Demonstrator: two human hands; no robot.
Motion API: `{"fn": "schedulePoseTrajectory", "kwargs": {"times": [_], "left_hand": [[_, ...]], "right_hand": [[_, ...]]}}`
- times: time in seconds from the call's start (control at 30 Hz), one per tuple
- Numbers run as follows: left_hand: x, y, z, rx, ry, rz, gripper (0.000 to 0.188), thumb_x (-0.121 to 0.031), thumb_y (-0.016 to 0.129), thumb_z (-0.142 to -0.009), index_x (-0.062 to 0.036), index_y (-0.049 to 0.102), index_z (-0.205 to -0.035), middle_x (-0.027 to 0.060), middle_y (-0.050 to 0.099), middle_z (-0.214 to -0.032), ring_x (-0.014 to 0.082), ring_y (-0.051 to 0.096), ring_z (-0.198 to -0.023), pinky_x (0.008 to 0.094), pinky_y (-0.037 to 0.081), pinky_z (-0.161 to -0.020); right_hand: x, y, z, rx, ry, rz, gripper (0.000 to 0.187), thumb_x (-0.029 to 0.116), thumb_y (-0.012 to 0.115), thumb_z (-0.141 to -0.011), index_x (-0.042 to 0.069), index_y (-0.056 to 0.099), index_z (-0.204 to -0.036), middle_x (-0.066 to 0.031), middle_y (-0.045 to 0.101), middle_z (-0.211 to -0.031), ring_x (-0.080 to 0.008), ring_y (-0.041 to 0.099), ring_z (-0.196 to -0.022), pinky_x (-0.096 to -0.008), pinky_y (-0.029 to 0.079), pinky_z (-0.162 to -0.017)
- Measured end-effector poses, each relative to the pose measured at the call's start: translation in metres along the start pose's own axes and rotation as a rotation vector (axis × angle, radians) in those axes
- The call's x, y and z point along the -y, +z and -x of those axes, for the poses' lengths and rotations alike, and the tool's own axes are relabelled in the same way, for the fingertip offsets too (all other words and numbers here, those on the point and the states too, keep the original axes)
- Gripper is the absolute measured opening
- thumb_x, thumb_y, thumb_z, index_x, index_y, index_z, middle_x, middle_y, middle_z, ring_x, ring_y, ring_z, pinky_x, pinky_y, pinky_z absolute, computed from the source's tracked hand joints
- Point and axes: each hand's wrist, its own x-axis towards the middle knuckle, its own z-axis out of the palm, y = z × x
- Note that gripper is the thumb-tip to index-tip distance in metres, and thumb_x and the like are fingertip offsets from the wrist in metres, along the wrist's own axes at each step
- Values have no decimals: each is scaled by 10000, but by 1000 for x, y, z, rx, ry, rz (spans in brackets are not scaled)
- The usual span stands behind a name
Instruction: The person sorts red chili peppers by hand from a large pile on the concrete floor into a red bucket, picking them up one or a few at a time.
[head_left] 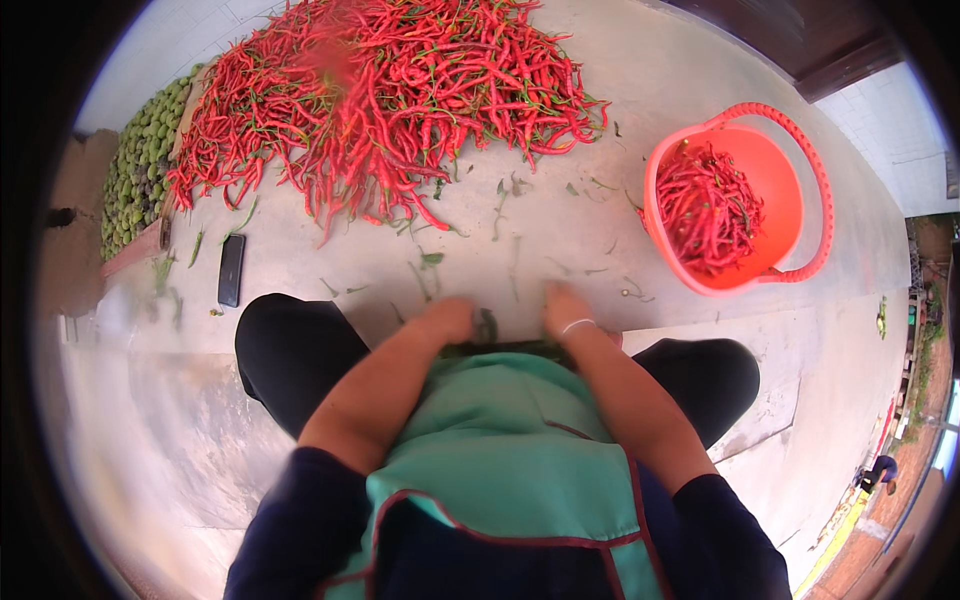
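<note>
Head: chilies (410,100) beyond left grip (453,318)

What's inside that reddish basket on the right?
In the basket lies a heap of red chillies, mostly toward its left side; the right inner wall is bare. Anything beneath the top chillies is hidden.

Pale floor (640,90) is spreading wide.
White wall (880,125) is adjoining a dark brown panel (790,35); bright light is washing over.
</note>
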Motion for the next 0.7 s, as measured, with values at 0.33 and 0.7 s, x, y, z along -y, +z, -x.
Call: {"fn": "schedulePoseTrajectory", "kwargs": {"times": [0.33, 0.7], "left_hand": [[150, -196, -17, -1357, -433, 480, 567, -321, 650, -744, -40, 471, -1203, 226, 484, -1147, 351, 468, -1083, 404, 391, -917], [213, -342, -109, -1046, -513, 471, 1026, -632, 645, -628, -146, 179, -1401, 304, 213, -1358, 442, 377, -1186, 449, 358, -960]], "right_hand": [[68, -184, -116, -712, -237, -563, 413, 316, 586, -791, 58, 549, -1112, -178, 523, -1121, -313, 496, -1052, -384, 395, -910], [111, -301, -299, -461, 73, -198, 882, 644, 487, -736, 172, 167, -1408, -155, 220, -1430, -359, 253, -1293, -517, 219, -1034]]}}
